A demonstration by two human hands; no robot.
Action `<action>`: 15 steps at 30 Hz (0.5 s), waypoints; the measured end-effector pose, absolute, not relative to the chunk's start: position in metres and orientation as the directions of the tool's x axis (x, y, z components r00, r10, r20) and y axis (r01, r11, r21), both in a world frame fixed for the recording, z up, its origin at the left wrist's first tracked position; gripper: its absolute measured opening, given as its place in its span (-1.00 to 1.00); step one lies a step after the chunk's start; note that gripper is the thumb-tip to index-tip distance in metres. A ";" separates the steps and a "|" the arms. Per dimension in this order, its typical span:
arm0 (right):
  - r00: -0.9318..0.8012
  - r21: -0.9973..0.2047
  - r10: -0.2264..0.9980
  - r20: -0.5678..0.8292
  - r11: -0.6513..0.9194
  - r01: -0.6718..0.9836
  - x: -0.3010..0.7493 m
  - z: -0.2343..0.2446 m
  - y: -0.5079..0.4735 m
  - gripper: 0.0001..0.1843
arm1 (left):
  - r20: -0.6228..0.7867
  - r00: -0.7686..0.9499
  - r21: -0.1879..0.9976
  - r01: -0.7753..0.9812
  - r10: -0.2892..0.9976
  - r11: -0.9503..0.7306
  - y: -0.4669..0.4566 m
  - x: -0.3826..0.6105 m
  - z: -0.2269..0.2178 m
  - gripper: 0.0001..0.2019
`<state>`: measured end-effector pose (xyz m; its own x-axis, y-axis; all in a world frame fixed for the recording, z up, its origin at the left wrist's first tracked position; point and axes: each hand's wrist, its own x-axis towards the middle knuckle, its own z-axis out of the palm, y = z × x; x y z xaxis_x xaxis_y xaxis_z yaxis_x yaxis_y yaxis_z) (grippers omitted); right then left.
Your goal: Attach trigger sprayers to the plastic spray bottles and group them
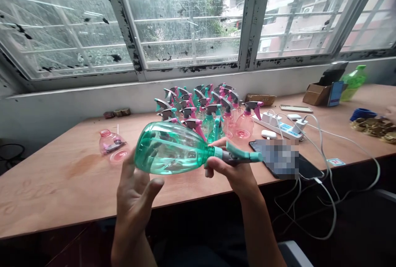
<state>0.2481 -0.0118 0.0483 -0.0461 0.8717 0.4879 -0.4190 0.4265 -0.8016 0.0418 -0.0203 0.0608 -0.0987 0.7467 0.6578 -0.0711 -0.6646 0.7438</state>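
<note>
A clear green spray bottle [171, 149] lies sideways in the air above the table's front edge, its base to the left and its grey and teal trigger head [241, 155] to the right. My right hand [230, 172] is closed round the neck and collar, thumb on the near side. The fingers of my left hand [134, 192] curve behind the bottle's base and support it. Its thumb stands off the plastic, and the fingertips are partly hidden behind the bottle. Just beyond, several pink and green spray bottles [244, 124] stand upright in a cluster.
An open pink bottle [108, 141] without a spray head stands at left on the wooden table [46, 188]. At right are a phone [305, 166], a power strip [283, 126] with white cables, a cardboard box [317, 93] and a green drink bottle [354, 83]. Windows line the back.
</note>
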 end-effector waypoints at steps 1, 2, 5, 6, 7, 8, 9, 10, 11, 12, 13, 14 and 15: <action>-0.059 -0.819 0.873 0.484 0.429 -0.382 0.250 0.049 -0.013 -0.72 | 0.656 -0.126 0.744 -0.063 0.745 -0.666 -0.020 0.042 0.060 -0.41; -0.062 -0.833 0.875 0.480 0.432 -0.345 0.250 0.050 -0.015 -0.69 | 0.651 -0.162 0.745 -0.051 0.742 -0.665 -0.019 0.043 0.060 -0.39; -0.007 -0.832 0.880 0.475 0.446 -0.328 0.248 0.053 -0.018 -0.66 | 0.632 -0.254 0.751 -0.031 0.732 -0.659 -0.017 0.048 0.062 -0.42; 0.019 -0.821 0.880 0.474 0.450 -0.352 0.246 0.053 -0.018 -0.66 | 0.628 -0.263 0.752 -0.039 0.733 -0.658 -0.018 0.050 0.064 -0.43; 0.042 -0.806 0.880 0.473 0.451 -0.384 0.244 0.053 -0.017 -0.68 | 0.628 -0.260 0.749 -0.053 0.734 -0.660 -0.020 0.052 0.066 -0.43; 0.059 -0.787 0.879 0.474 0.452 -0.421 0.243 0.052 -0.016 -0.69 | 0.630 -0.247 0.746 -0.072 0.737 -0.662 -0.022 0.054 0.068 -0.41; 0.068 -0.766 0.878 0.474 0.450 -0.458 0.241 0.051 -0.014 -0.71 | 0.630 -0.228 0.746 -0.089 0.742 -0.660 -0.025 0.055 0.070 -0.38; 0.072 -0.747 0.876 0.476 0.446 -0.493 0.240 0.050 -0.012 -0.73 | 0.628 -0.207 0.749 -0.101 0.750 -0.655 -0.029 0.056 0.073 -0.36; 0.070 -0.733 0.876 0.478 0.441 -0.519 0.240 0.050 -0.011 -0.75 | 0.626 -0.194 0.752 -0.108 0.756 -0.650 -0.032 0.056 0.075 -0.33; 0.061 -0.726 0.876 0.478 0.434 -0.534 0.239 0.049 -0.010 -0.76 | 0.621 -0.185 0.756 -0.112 0.761 -0.645 -0.035 0.055 0.076 -0.30; 0.045 -0.731 0.877 0.478 0.426 -0.534 0.239 0.049 -0.010 -0.75 | 0.618 -0.178 0.760 -0.118 0.766 -0.640 -0.037 0.054 0.077 -0.28; 0.023 -0.746 0.880 0.474 0.415 -0.521 0.240 0.049 -0.011 -0.75 | 0.616 -0.171 0.760 -0.127 0.769 -0.637 -0.038 0.053 0.078 -0.27; -0.003 -0.768 0.885 0.465 0.401 -0.499 0.240 0.050 -0.012 -0.74 | 0.619 -0.161 0.756 -0.141 0.769 -0.639 -0.038 0.051 0.078 -0.27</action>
